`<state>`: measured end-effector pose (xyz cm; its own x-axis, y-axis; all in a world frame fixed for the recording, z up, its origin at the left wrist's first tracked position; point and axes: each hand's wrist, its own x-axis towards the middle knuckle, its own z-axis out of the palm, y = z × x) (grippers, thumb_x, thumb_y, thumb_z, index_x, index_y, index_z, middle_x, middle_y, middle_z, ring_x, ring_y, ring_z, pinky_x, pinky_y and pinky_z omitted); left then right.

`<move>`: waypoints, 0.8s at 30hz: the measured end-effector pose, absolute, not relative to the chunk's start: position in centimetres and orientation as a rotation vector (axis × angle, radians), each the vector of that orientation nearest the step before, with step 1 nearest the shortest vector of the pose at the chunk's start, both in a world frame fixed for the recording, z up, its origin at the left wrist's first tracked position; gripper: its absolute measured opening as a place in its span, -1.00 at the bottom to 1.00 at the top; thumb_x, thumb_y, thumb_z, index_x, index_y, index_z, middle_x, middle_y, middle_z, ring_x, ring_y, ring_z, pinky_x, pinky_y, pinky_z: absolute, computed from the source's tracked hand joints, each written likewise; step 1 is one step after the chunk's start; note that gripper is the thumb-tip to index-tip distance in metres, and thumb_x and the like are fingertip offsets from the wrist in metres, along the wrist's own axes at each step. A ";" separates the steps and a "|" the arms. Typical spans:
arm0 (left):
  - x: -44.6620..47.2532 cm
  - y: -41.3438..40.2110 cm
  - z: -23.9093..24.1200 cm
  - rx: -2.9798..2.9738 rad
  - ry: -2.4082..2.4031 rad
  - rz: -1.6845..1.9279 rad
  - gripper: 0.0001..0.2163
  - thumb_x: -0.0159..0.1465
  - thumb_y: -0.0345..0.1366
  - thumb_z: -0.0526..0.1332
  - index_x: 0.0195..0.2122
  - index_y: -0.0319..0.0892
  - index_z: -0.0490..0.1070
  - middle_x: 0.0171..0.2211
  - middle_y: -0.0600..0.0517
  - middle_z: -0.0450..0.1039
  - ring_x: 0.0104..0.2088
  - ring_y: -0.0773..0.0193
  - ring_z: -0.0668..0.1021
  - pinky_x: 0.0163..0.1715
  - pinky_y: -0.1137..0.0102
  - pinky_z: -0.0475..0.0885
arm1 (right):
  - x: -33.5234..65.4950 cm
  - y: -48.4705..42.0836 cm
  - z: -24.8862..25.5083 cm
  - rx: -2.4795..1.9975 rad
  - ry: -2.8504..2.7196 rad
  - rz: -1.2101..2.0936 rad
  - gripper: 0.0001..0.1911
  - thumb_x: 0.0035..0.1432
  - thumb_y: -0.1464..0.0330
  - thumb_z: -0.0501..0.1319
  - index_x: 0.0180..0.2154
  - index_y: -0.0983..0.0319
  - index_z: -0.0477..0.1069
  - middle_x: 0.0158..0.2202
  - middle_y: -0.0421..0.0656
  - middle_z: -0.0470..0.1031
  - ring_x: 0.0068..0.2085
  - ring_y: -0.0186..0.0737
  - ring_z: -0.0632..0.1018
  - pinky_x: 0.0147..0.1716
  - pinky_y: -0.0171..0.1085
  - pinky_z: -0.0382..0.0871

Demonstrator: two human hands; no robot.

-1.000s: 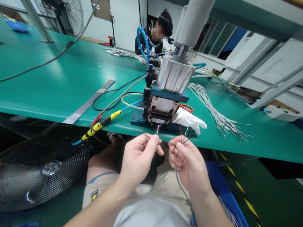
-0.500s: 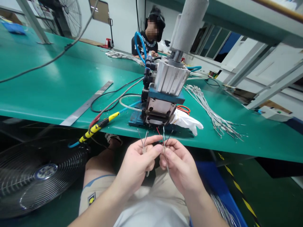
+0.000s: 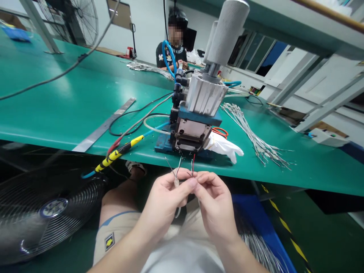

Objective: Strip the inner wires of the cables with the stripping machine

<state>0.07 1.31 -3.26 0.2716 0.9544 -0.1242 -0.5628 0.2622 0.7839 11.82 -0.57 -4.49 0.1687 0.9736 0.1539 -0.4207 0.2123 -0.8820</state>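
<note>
Thumb and fingers of my left hand [image 3: 170, 193] close round a grey cable [image 3: 176, 183], whose thin cores fan out above the fingers. My right hand [image 3: 214, 199] pinches at a second cable end, where a red wire [image 3: 193, 163] and darker and white wires stand up between the two thumbs. The hands touch at the fingertips. Just beyond the wire tips, at the bench edge, stands a pneumatic machine [image 3: 192, 131] with a metal cylinder on top and a dark slot low in its front. The fingers partly hide the cable ends.
On the green bench [image 3: 71, 113] lie a steel ruler [image 3: 105, 124], a white glove [image 3: 226, 147] and a bundle of grey cables [image 3: 253, 136]. A blue bin [image 3: 256, 216] holds more cables at my right. A floor fan [image 3: 54, 212] stands left. Another person [image 3: 176, 41] sits opposite.
The wires between my hands have shifted, with the red one now upright beside the others. My right hand has moved slightly left and down. The person opposite has leaned left.
</note>
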 end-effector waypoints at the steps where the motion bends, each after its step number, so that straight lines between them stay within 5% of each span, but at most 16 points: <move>1: 0.1 1.3 -3.3 0.704 0.672 1.148 -0.80 0.13 -0.23 0.48 -0.35 -0.24 0.56 -0.54 0.18 0.25 -0.64 0.61 0.12 -0.66 0.62 0.00 | 11.7 -0.6 -4.6 -0.802 -0.889 1.130 -0.87 0.12 0.42 0.46 -0.36 0.16 0.53 -0.31 -0.22 0.52 -0.19 -0.28 0.53 -0.11 -0.35 0.45; 6: 0.2 1.3 -3.4 0.709 0.697 1.235 -0.82 0.20 -0.20 0.43 -0.31 -0.22 0.61 -0.59 0.18 0.21 -0.63 0.60 0.12 -0.64 0.63 0.01 | 11.3 -0.9 -4.3 -0.761 -0.974 1.110 -0.91 0.18 0.44 0.39 -0.29 0.15 0.52 -0.24 -0.18 0.52 -0.08 -0.22 0.56 -0.01 -0.29 0.46; 9: -0.2 1.4 -2.9 0.689 0.727 1.362 -0.83 0.22 -0.18 0.42 -0.28 -0.18 0.62 -0.53 0.11 0.39 -0.64 0.60 0.17 -0.63 0.65 0.07 | 11.4 -1.0 -3.7 -0.806 -1.033 1.061 -0.90 0.18 0.45 0.38 -0.26 0.16 0.53 -0.21 -0.16 0.51 -0.09 -0.19 0.57 -0.01 -0.26 0.46; 15: -1.3 1.3 -2.1 0.802 0.813 1.446 -0.81 0.24 -0.18 0.40 -0.36 -0.21 0.61 -0.47 0.05 0.52 -0.58 0.55 0.31 -0.58 0.65 0.23 | 12.1 -0.7 -1.8 -0.888 -1.143 0.878 -0.90 0.19 0.44 0.36 -0.24 0.15 0.59 -0.26 -0.18 0.51 -0.26 -0.27 0.55 -0.23 -0.34 0.49; 19: -1.1 0.9 -2.7 0.916 0.844 1.393 -0.76 0.24 -0.15 0.39 -0.44 -0.21 0.59 -0.49 0.04 0.54 -0.44 0.41 0.49 -0.38 0.58 0.41 | 11.8 0.1 -0.5 -0.876 -1.156 1.030 -0.90 0.17 0.42 0.39 -0.22 0.17 0.60 -0.34 -0.18 0.55 -0.34 -0.27 0.58 -0.29 -0.32 0.51; 24: -0.8 0.4 -2.5 0.989 0.880 1.348 -0.79 0.26 -0.21 0.37 -0.47 -0.20 0.58 -0.50 0.06 0.55 -0.48 0.45 0.47 -0.45 0.63 0.37 | 11.4 0.8 0.2 -0.811 -1.073 1.197 -0.89 0.14 0.41 0.42 -0.42 0.24 0.54 -0.48 -0.22 0.51 -0.51 -0.37 0.51 -0.49 -0.40 0.45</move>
<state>-0.80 0.40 -2.54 0.0467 0.9977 0.0486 -0.3574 -0.0287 0.9335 11.44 0.76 0.16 0.0218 0.9769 0.2127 -0.3179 0.2085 -0.9249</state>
